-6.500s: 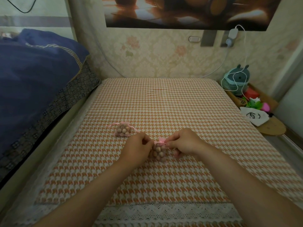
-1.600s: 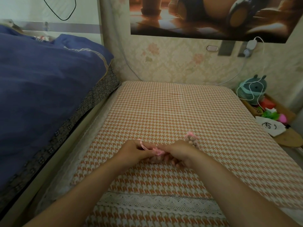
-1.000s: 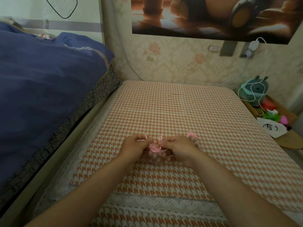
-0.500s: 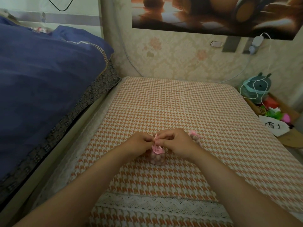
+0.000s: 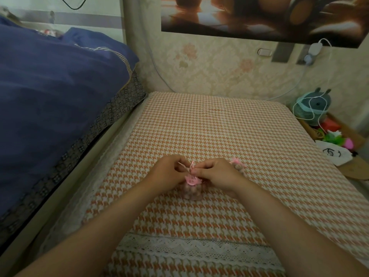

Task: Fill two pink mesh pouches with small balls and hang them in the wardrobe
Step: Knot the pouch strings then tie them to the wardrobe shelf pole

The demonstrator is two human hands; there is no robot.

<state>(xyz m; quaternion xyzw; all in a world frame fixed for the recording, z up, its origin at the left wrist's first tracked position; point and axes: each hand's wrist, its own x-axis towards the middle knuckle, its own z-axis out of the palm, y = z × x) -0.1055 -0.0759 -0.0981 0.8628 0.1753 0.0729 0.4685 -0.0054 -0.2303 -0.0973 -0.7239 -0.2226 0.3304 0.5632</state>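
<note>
Open cloth runs from your hands to the mattress's [image 5: 219, 120] far edge; a quilt [image 5: 50, 92] overhangs beside its left edge. At mid-mattress your left hand [image 5: 167, 172] and right hand [image 5: 216, 174] pinch the ribbon [image 5: 190, 166] above a filled pouch [image 5: 192, 191]. A second pouch [image 5: 238, 165] sits just behind your right hand.

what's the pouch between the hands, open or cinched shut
Cinched shut: the pink mesh pouch has its neck gathered into a ruffle above the balls, and the left hand and right hand pinch its ribbon.

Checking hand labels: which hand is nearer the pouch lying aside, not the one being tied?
Right. The right hand sits directly beside the spare pouch, partly covering it; the left hand is farther off, on the far side of the middle pouch.
</note>
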